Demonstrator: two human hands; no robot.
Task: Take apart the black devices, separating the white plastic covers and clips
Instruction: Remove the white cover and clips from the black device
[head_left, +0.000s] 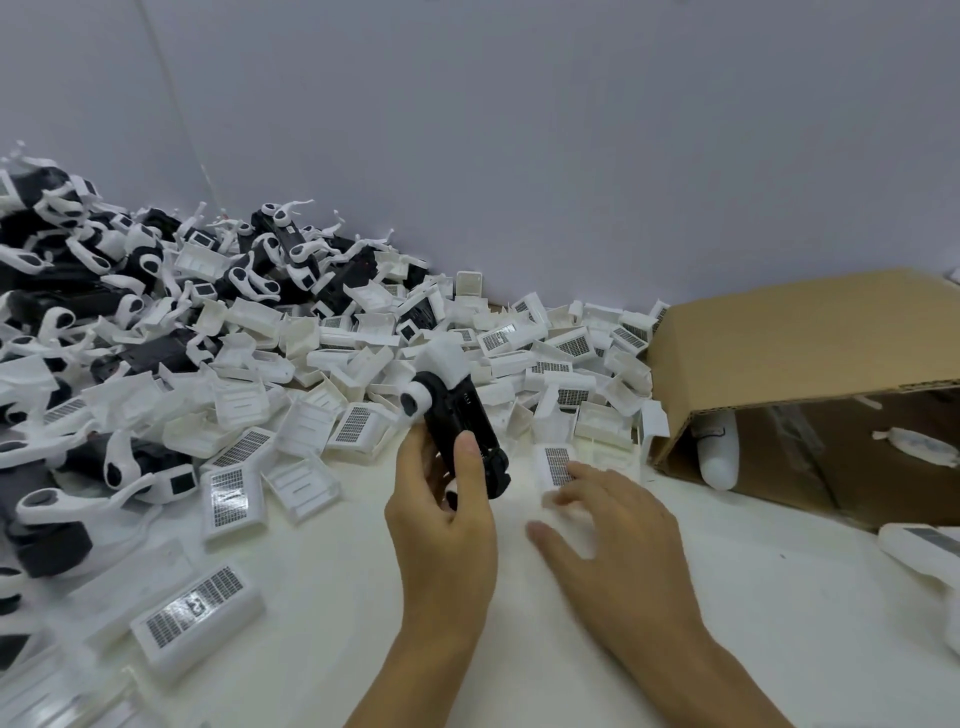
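My left hand grips a black device above the white table, thumb pressed on its body. A white plastic cover caps the device's far end and a white clip sticks out on its left side. My right hand hovers just right of it, fingers spread and blurred, over a loose white cover with a dark label. I cannot see anything held in it. A pile of separated white covers lies beyond. Black devices with white clips are heaped at the left.
An open cardboard box lies on its side at the right, with white bagged items inside. More white covers sit near the table's front left. A white part lies at the right edge. A grey wall backs the table.
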